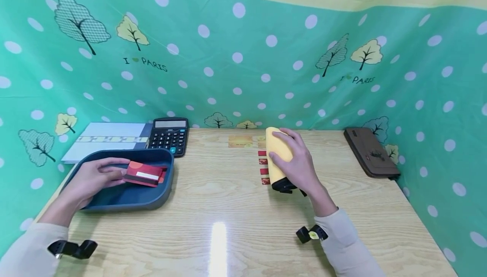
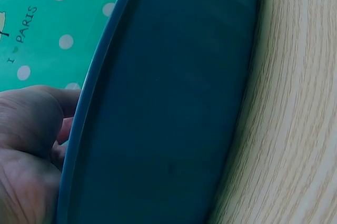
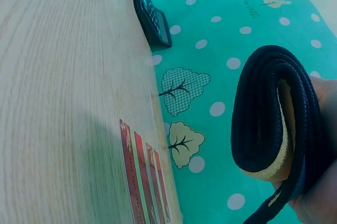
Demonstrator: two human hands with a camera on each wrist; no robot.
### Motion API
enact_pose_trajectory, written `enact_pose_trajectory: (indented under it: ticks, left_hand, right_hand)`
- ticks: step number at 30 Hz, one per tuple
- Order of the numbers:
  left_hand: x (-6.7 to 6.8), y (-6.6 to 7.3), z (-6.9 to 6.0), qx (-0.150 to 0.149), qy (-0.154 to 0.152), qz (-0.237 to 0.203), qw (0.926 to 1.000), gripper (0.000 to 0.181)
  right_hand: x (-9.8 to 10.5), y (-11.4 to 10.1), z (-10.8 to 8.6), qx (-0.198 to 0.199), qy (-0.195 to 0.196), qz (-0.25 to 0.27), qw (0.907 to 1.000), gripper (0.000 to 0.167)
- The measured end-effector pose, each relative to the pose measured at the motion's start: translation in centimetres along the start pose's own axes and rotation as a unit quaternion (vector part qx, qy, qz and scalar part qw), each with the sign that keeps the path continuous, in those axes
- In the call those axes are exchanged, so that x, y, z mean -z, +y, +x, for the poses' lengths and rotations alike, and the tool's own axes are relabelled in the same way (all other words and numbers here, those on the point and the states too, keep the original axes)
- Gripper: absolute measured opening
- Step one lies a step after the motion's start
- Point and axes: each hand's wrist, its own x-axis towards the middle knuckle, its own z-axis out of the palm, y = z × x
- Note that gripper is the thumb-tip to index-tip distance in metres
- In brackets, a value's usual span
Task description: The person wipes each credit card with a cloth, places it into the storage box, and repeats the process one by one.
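Observation:
My left hand [image 1: 91, 179] pinches a red card [image 1: 143, 173] with a white strip and a dark band, above the inside of a dark blue bin [image 1: 154, 203]. Another red edge shows behind that card; whether it is held too I cannot tell. In the left wrist view the bin's wall [image 2: 158, 103] hides most of the fingers. My right hand [image 1: 298, 160] grips a rolled yellow cloth [image 1: 274, 152] with black edging, raised over the table. The cloth's dark rolled end [image 3: 258, 113] faces the right wrist view. Several red cards [image 1: 263, 161] lie just left of it.
Gold cards [image 1: 239, 141] lie toward the back of the wooden table [image 1: 213, 201]. Behind the bin are a black calculator [image 1: 169, 135] and a pale blue folder [image 1: 110, 131]. A brown wallet-like case [image 1: 370, 152] lies at the right. A green dotted curtain [image 1: 236, 78] surrounds the table.

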Motion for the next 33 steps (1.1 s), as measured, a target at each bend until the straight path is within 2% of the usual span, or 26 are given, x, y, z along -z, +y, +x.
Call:
enact_pose_trajectory:
  ticks: [5, 9, 14, 17, 21, 24, 29, 33]
  left_hand:
    - [0.0, 0.0, -0.1, -0.002, 0.01, 0.027, 0.9996, 0.051]
    - [-0.2, 0.1, 0.0, 0.003, 0.028, 0.079, 0.9965, 0.053]
    - [-0.4, 0.4, 0.4, -0.013, 0.054, 0.179, 0.9823, 0.046]
    - [-0.6, 1.0, 0.6, -0.034, 0.061, 0.209, 0.9754, 0.04]
    - [-1.7, 2.6, 1.1, -0.062, 0.045, 0.174, 0.9818, 0.041]
    - [-3.2, 4.5, 1.6, -0.08, 0.024, 0.135, 0.9874, 0.044]
    - [-6.5, 8.0, 2.8, -0.107, 0.002, 0.117, 0.9874, 0.039]
    - [-9.6, 10.4, 4.5, -0.127, -0.02, 0.091, 0.9875, 0.035]
  right_hand:
    - [0.0, 0.1, 0.1, -0.002, 0.0, 0.001, 1.0, 0.054]
    - [0.0, 0.0, 0.1, -0.005, -0.001, 0.002, 1.0, 0.054]
    - [0.1, 0.1, 0.1, -0.01, -0.002, 0.002, 0.9999, 0.054]
    - [0.1, 0.1, 0.1, -0.013, -0.004, 0.003, 0.9999, 0.054]
    - [0.3, 0.1, 0.1, -0.019, -0.007, 0.002, 0.9998, 0.054]
    - [0.4, 0.1, 0.1, -0.023, -0.006, 0.003, 0.9997, 0.053]
    - [0.6, 0.2, 0.2, -0.026, -0.003, 0.007, 0.9996, 0.054]
    - [0.7, 0.2, 0.2, -0.027, 0.001, 0.007, 0.9996, 0.054]
